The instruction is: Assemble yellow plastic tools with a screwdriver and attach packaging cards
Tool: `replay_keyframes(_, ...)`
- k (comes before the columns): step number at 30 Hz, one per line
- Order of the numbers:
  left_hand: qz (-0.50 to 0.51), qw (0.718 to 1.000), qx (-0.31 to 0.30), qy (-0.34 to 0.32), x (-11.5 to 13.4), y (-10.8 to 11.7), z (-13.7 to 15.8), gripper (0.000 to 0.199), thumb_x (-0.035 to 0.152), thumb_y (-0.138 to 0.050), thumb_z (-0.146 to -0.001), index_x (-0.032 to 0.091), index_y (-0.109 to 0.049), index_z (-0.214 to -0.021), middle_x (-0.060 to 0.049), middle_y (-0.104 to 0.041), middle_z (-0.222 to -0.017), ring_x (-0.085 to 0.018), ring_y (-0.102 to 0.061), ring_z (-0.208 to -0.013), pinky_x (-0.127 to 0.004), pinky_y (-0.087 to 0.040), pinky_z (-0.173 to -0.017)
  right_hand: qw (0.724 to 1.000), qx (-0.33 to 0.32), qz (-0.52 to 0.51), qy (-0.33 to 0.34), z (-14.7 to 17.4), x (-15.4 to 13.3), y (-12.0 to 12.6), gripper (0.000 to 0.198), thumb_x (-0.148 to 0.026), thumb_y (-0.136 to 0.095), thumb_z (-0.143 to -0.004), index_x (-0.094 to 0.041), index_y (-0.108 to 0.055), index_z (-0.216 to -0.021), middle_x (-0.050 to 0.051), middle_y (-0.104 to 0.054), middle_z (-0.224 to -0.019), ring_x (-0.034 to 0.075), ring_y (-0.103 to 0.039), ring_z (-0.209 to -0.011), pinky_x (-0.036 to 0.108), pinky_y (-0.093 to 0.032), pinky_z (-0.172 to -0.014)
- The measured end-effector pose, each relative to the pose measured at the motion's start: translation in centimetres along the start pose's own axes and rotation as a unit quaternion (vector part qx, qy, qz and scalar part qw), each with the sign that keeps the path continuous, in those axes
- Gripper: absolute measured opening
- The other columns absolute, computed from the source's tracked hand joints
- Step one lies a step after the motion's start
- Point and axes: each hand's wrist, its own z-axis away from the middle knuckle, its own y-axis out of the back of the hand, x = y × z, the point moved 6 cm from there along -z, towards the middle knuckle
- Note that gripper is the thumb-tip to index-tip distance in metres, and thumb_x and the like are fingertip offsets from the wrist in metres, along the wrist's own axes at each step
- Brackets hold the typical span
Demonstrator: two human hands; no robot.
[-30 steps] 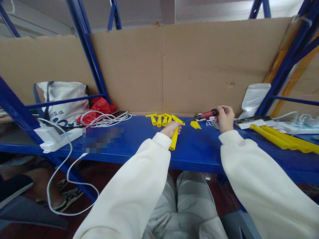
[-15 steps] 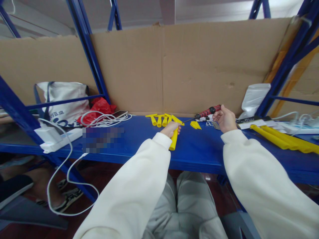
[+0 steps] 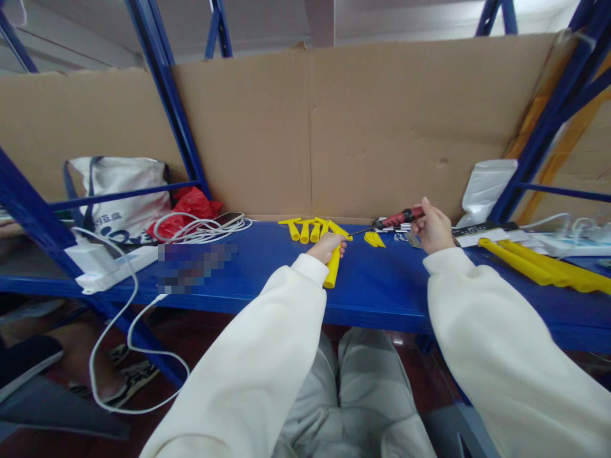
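My left hand (image 3: 328,248) is closed around a yellow plastic tube (image 3: 331,275), whose lower end points toward me. In my right hand (image 3: 433,228), the fingers grip the end of a red and black screwdriver (image 3: 398,219). Its thin shaft reaches left, with the tip at the yellow piece by my left fingers; the exact contact is too small to make out. Behind my left hand, several yellow T-shaped pieces (image 3: 304,231) stand in a row. A small pile of flat yellow pieces (image 3: 374,239) lies below the screwdriver.
Long yellow tubes (image 3: 534,264) lie at the right of the blue table (image 3: 267,273), near a white plastic bag (image 3: 489,191). On the left are a power strip (image 3: 119,270), coiled white cable (image 3: 205,230) and a cloth bag (image 3: 124,191). Cardboard (image 3: 382,127) closes the back.
My right fingers have shifted slightly on the screwdriver's handle end, and the handle looks turned a little. My left hand and the yellow tube stay in place.
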Motion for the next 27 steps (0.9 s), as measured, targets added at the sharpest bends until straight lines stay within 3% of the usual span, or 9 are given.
replay_keyframes(3,-0.004,1.0,0.005,-0.003,0.0,0.1,-0.2,0.016,0.009,-0.048,-0.09,0.019,-0.044,-0.078,0.007,-0.041,-0.047,-0.006,-0.036,-0.036,-0.018,-0.027,-0.04,0.999,-0.031,-0.013,-0.018,0.2,-0.2,-0.4,0.037,-0.049,-0.074,-0.073,-0.02,-0.051,-0.068,-0.007,-0.047,-0.045,0.007,-0.048,-0.038,0.017,-0.039,-0.036)
replay_keyframes(6,-0.009,1.0,0.003,-0.006,-0.1,0.2,-0.6,0.014,0.01,-0.049,-0.09,0.018,-0.046,-0.079,0.007,-0.042,-0.048,-0.006,-0.036,-0.038,-0.018,-0.027,-0.04,0.998,-0.053,-0.008,-0.025,0.5,-0.4,-0.6,0.035,-0.042,-0.073,-0.076,-0.02,-0.049,-0.067,-0.005,-0.054,-0.05,0.007,-0.05,-0.04,0.017,-0.041,-0.038)
replay_keyframes(11,-0.022,1.0,-0.009,-0.018,-0.2,0.1,-1.0,0.016,0.007,-0.045,-0.089,0.016,-0.048,-0.076,0.005,-0.043,-0.049,-0.006,-0.037,-0.04,-0.019,-0.03,-0.043,0.999,-0.034,-0.007,0.009,0.2,-0.3,0.0,0.04,-0.041,-0.077,-0.071,-0.021,-0.043,-0.063,-0.008,-0.044,-0.042,0.006,-0.039,-0.032,0.017,-0.029,-0.029)
replay_keyframes(15,-0.001,1.0,-0.013,-0.022,-0.2,0.1,-0.6,0.015,0.007,-0.046,-0.089,0.017,-0.047,-0.078,0.006,-0.041,-0.049,-0.006,-0.036,-0.04,-0.018,-0.028,-0.042,1.0,0.009,-0.011,-0.013,-0.4,0.5,0.8,0.041,-0.037,-0.076,-0.071,-0.022,-0.039,-0.06,-0.009,-0.036,-0.037,0.008,-0.036,-0.03,0.018,-0.027,-0.027)
replay_keyframes(18,0.008,1.0,-0.006,-0.018,-0.2,0.2,-0.3,0.016,0.006,-0.044,-0.089,0.018,-0.046,-0.079,0.006,-0.041,-0.049,-0.006,-0.034,-0.039,-0.018,-0.027,-0.042,0.999,0.011,-0.01,-0.029,-0.5,0.8,0.9,0.034,-0.037,-0.074,-0.073,-0.022,-0.045,-0.062,-0.01,-0.032,-0.035,0.007,-0.032,-0.029,0.018,-0.026,-0.028)
replay_keyframes(24,0.021,1.0,0.007,-0.022,-0.2,0.5,-0.3,0.012,0.007,-0.045,-0.089,0.018,-0.048,-0.083,0.006,-0.041,-0.05,-0.006,-0.036,-0.04,-0.018,-0.028,-0.043,0.997,-0.047,-0.014,-0.066,0.6,0.3,-0.2,0.031,-0.038,-0.073,-0.076,-0.02,-0.05,-0.068,-0.004,-0.054,-0.051,0.007,-0.048,-0.039,0.018,-0.038,-0.036)
replay_keyframes(27,0.021,0.999,0.015,-0.02,-0.2,0.6,-0.3,0.014,0.008,-0.046,-0.089,0.019,-0.047,-0.081,0.006,-0.041,-0.05,-0.006,-0.036,-0.04,-0.018,-0.028,-0.043,0.996,-0.062,-0.01,-0.066,1.0,0.1,-0.7,0.03,-0.036,-0.074,-0.075,-0.02,-0.049,-0.069,-0.005,-0.056,-0.053,0.007,-0.048,-0.04,0.018,-0.041,-0.038)
